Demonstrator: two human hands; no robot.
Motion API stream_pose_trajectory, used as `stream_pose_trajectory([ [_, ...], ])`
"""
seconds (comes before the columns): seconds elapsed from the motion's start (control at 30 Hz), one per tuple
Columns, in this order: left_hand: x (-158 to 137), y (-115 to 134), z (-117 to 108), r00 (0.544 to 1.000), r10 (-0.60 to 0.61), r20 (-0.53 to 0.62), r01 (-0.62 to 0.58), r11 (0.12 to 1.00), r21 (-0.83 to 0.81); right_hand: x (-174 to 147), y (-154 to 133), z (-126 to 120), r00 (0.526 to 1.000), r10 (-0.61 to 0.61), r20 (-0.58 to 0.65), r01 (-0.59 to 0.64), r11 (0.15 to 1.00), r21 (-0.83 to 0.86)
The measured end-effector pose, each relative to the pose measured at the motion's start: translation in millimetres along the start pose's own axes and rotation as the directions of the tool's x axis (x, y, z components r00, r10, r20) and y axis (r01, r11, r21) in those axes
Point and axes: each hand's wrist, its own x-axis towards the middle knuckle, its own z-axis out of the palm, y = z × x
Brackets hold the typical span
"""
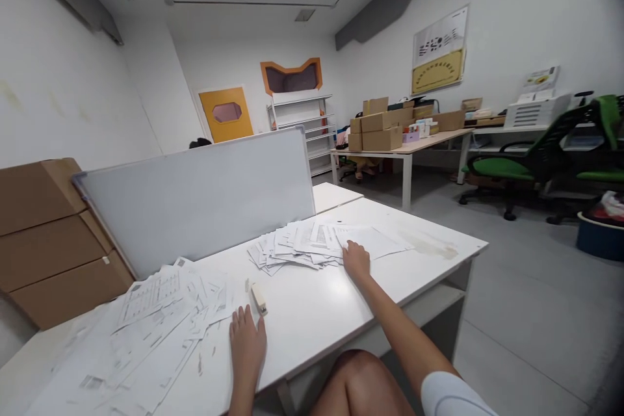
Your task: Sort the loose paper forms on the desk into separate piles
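My left hand (247, 338) lies flat on the white desk, fingers stretched out and nothing in them. Just beyond its fingertips sits a cream stapler (259, 298). Farther off, my right hand (357, 259) has its fingers curled at a white sheet of paper (377, 240), beside a heap of printed papers (297, 246). The fingertips seem to pinch the sheet's near edge, partly hidden by the hand. To the left of my left hand spreads another loose heap of printed sheets (160, 312). Small bits, perhaps staples or scraps, are scattered near it.
A whiteboard (205, 198) stands upright along the desk's far edge. Brown cartons (53, 227) are stacked at the left. Behind are a second table with boxes (383, 138), metal shelves (302, 118), a green office chair (507, 168) and a blue bin (599, 237).
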Motion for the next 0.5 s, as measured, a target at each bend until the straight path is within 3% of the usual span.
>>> stream_pose_trajectory([
  [0.3, 0.1, 0.7, 3.2, 0.999, 0.007, -0.046, -0.008, 1.0, -0.02, 1.0, 12.7, 3.0, 0.991, 0.005, -0.133, 0.005, 0.997, 0.078],
  [0.4, -0.5, 1.5, 3.4, 0.999, 0.009, -0.053, -0.011, 0.999, -0.047, -3.8, 9.9, 0.1, 0.973, -0.081, -0.218, 0.105, 0.989, 0.103],
  [0.5, -1.5, 2.6, 1.5, 0.998, 0.005, -0.059, -0.009, 0.998, -0.064, -11.5, 2.9, -6.4, 0.93, -0.249, -0.269, 0.29, 0.949, 0.125],
])
